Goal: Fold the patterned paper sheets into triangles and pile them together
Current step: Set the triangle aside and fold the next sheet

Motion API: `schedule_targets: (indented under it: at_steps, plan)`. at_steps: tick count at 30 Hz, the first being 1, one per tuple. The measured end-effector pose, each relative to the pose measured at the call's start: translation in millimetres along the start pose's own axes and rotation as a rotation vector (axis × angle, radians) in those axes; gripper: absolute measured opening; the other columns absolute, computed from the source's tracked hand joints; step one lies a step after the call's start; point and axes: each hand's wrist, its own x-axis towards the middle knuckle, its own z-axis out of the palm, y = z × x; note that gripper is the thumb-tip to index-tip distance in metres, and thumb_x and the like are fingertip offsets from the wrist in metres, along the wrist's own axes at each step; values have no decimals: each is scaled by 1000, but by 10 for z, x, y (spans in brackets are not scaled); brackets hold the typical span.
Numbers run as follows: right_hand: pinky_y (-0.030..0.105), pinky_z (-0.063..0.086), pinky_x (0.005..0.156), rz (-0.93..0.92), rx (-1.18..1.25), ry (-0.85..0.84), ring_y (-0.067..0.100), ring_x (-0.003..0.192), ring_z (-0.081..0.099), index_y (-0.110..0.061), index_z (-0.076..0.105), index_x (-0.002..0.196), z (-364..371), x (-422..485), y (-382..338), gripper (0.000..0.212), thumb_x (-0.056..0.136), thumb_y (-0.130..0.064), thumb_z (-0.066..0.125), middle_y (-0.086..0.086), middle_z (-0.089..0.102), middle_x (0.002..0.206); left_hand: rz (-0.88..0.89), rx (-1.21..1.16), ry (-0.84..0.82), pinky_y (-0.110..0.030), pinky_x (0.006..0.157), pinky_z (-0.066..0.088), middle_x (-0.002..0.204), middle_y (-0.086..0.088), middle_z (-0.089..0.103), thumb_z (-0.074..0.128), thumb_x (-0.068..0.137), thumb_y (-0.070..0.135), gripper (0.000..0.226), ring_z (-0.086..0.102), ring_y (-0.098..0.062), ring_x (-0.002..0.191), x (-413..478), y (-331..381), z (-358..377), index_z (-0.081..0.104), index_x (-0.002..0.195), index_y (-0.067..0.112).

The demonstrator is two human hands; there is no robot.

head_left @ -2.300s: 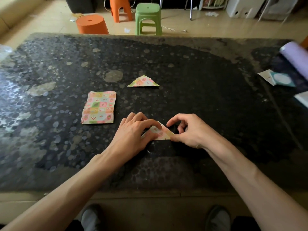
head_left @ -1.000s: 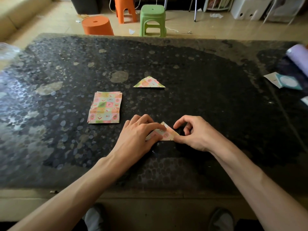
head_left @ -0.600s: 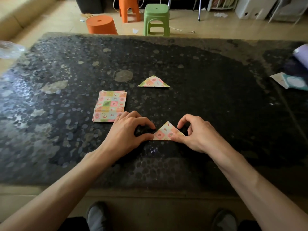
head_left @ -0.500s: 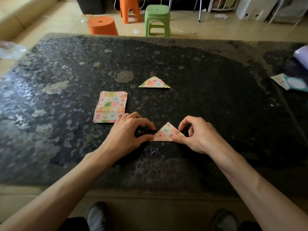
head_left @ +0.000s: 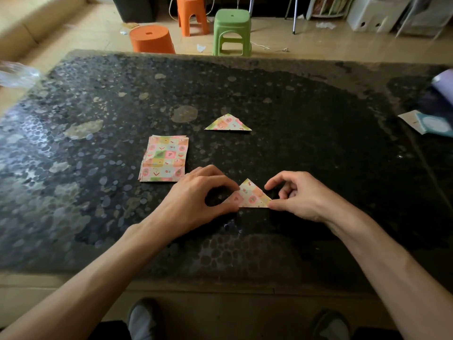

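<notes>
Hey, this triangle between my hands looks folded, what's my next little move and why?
Probably lift the near triangle and lay it on the far triangle to start the pile. It already lies folded flat on the table, with the left hand and right hand holding its base corners, and the far triangle sits alone beyond it.

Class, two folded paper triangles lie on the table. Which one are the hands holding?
The nearer triangle, held at its base corners by the left hand and right hand. The farther triangle lies alone, untouched.
</notes>
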Motion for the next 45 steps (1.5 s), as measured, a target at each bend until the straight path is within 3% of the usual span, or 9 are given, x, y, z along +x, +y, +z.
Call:
schedule_targets:
  at_steps: [10,16,21,24,27,32,35,38,45]
  plan:
    - [25,47,66,-92,-81,43,7,75,62,-44,65,113,46,-62,44,35,82,-48,82,-8,65,91,298,273,66,-35,79,52,114,8,66,59,103,43,24,64,-14,95,-7,43,159,75,114,28]
    - [24,41,89,-372,-214,111,0,107,47,-52,68,118,110,-106,64,37,82,-54,78,-22,50,112,373,356,215,-36,75,49,99,2,72,54,107,27,24,68,-19,82,-16,119,130,74,99,16]
    - [32,49,98,-590,-89,341,1,104,62,-41,80,103,161,-96,16,14,91,-37,74,-26,70,99,152,54,316,-33,75,51,90,13,69,66,100,29,10,65,-6,79,29,242,18,73,97,22]
    - [14,54,84,-489,111,220,-8,95,68,-37,81,101,138,-120,-50,12,93,-30,74,-24,74,90,-74,-250,299,-31,74,56,88,18,74,73,94,36,10,70,-4,84,68,275,-35,79,96,28]
    - [19,58,80,-384,253,112,-8,95,70,-33,81,100,123,-134,-58,11,91,-31,75,-23,76,94,-185,-320,229,-28,74,58,85,18,76,73,92,35,10,71,-1,80,85,271,-57,81,95,28]
    - [24,61,81,-251,394,219,-4,93,72,-34,82,94,186,-154,-97,8,88,-30,78,-21,77,92,-315,-470,178,-11,54,45,70,10,74,74,92,31,11,65,0,58,100,320,-78,82,93,23]
    - [34,56,87,-102,705,40,7,94,75,-35,74,112,191,-170,-132,31,82,-42,82,-12,79,97,-423,-602,222,-12,47,39,69,2,75,74,92,36,14,59,1,51,91,320,-112,81,93,24]
    - [31,49,80,-92,693,-115,13,88,77,-27,72,116,296,-236,-146,33,86,-37,80,-4,80,97,-507,-723,292,-17,54,45,72,-2,76,74,91,40,18,64,-3,58,71,326,-94,82,94,25]
    - [20,50,67,-99,837,119,8,78,73,-21,78,102,333,-186,-119,13,91,-29,77,-2,80,89,-528,-805,130,-20,63,55,82,-2,79,79,87,31,16,76,-14,78,63,344,-91,80,97,18]
